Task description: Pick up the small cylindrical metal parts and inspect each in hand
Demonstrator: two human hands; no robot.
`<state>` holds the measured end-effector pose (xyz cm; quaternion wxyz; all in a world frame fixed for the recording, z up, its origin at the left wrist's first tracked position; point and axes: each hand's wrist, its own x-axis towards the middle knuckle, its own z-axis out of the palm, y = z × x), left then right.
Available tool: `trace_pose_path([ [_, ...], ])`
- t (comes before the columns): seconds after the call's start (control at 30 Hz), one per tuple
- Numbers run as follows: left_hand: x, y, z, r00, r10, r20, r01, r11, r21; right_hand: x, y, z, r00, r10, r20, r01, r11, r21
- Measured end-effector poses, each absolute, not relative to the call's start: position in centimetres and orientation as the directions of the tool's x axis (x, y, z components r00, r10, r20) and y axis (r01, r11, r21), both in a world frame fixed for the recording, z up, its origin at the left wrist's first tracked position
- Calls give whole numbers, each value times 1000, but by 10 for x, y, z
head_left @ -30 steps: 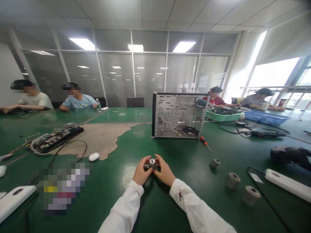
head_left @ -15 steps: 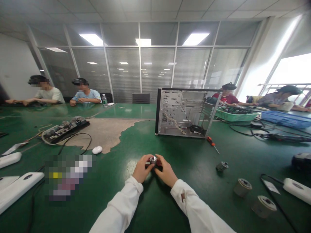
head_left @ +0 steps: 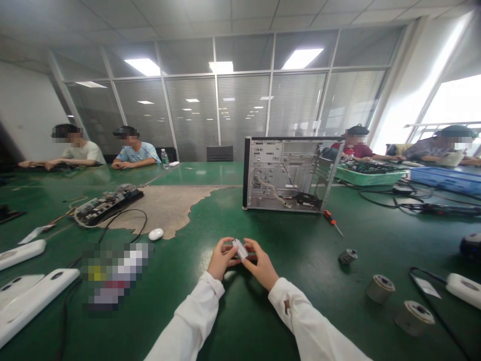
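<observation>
A small silver metal cylinder (head_left: 240, 249) is held tilted between my two hands, a little above the green tabletop (head_left: 210, 321). My left hand (head_left: 221, 258) closes on its upper left end with thumb and fingers. At the lower right end, the thumb and fingers of my right hand (head_left: 260, 261) grip it. Part of the cylinder is hidden by the fingers. Off to the right stand several similar metal cylinders: a small one (head_left: 347, 256), a larger one (head_left: 381, 289) and the largest (head_left: 414, 318).
An opened computer case (head_left: 285, 173) stands ahead, with an orange-handled screwdriver (head_left: 332, 222) by its corner. Left are a circuit board assembly (head_left: 108, 204), a white mouse-like object (head_left: 156, 233) and white power strips (head_left: 41, 306). Green (head_left: 370, 175) and blue (head_left: 447, 180) baskets sit far right; co-workers sit around.
The metal cylinder has turned from nearly upright, its end facing up, to a tilted position showing its side. My fingers have shifted around it. The camera view has moved slightly left.
</observation>
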<state>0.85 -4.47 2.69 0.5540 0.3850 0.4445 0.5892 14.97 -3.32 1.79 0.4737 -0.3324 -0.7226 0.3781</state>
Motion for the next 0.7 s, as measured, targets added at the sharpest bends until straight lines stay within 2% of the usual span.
trace_pose_path([
  [0.27,6,-45,26,-90,989,-117,-550,49,834,149,-38,25,-292,848,443,87,485,-870],
  [0.47,4,-42,20,-108,977,-183,-636,74,769,149,-39,27,-298,845,443,86,486,-869],
  [0.7,5,-43,23,-49,968,-248,-726,136,674,148,-40,28,-303,847,436,73,477,-876],
])
